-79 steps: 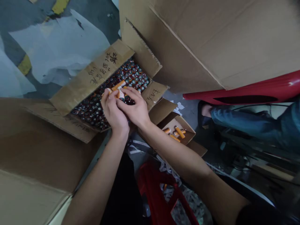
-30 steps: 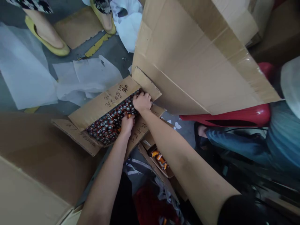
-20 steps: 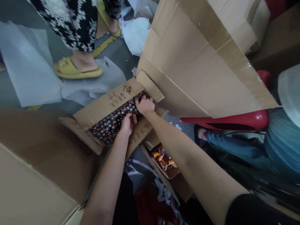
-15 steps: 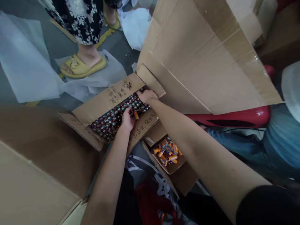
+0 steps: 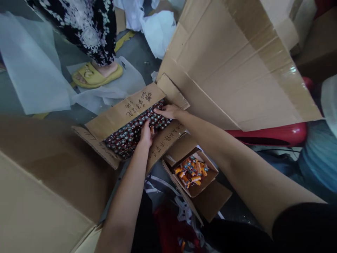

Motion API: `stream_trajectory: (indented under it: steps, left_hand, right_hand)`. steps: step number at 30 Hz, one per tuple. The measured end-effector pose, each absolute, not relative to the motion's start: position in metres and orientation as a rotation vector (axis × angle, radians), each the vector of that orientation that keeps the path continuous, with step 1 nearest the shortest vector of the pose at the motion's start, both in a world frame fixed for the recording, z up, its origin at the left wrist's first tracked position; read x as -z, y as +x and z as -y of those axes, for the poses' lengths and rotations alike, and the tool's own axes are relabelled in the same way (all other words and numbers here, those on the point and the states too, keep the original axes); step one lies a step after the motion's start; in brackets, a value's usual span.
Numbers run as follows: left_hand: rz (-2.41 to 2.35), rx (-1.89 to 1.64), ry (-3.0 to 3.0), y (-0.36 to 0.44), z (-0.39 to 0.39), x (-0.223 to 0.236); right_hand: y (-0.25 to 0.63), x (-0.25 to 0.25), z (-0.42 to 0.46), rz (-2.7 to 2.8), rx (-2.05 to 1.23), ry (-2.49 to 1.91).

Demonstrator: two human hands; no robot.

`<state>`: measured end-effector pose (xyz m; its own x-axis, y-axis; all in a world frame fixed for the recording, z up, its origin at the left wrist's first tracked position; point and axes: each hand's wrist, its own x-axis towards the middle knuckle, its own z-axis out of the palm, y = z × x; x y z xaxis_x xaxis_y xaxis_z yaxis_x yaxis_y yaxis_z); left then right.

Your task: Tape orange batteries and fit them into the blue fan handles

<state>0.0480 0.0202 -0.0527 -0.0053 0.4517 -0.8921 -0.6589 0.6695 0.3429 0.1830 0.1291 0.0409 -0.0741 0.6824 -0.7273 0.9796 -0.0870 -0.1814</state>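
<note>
An open cardboard box [image 5: 126, 114] with handwriting on its flaps holds many upright cylindrical batteries [image 5: 123, 140] packed close together. My left hand [image 5: 146, 133] is inside its near side, fingers curled with an orange battery [image 5: 152, 131] at them; part of the grip is hidden. Over the box's right end, my right hand [image 5: 168, 111] reaches in with its fingers stretched out, touching the battery tops. Below and to the right, a smaller open carton [image 5: 207, 189] contains loose orange batteries [image 5: 195, 170] lying at various angles.
Large cardboard panels rise at the right [image 5: 210, 70] and left [image 5: 39, 196]. A co-worker's foot in a yellow slipper [image 5: 110, 74] stands on white sheeting beyond the box. A red object [image 5: 289, 133] and a person in jeans are at the right. Paper strips [image 5: 181, 209] lie below.
My right hand has drawn slightly back to the right over the batteries. The left hand stays at the near side, its orange battery now less visible. The view has shifted a little.
</note>
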Motion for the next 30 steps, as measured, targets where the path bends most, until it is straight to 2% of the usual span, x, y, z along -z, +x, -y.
stream_trajectory:
  steps: [7,15,25,30]
  left_hand:
    - [-1.293,-0.834,-0.156,0.034,-0.013,0.046]
    - [-1.321,-0.831,-0.112,0.032,-0.011,0.058]
    - [-1.369,-0.869,-0.098,0.04,-0.013,0.054]
    - [-1.367,-0.852,-0.126,0.037,-0.015,0.055]
  right_hand:
    - [0.187,-0.049,-0.109,-1.753,1.223,1.751]
    - [0.159,-0.02,-0.083,-1.766,0.86,1.927]
    - [0.166,-0.017,-0.078,-1.84,0.848,1.897]
    - [0.171,-0.014,-0.086,-1.903,0.965,1.783]
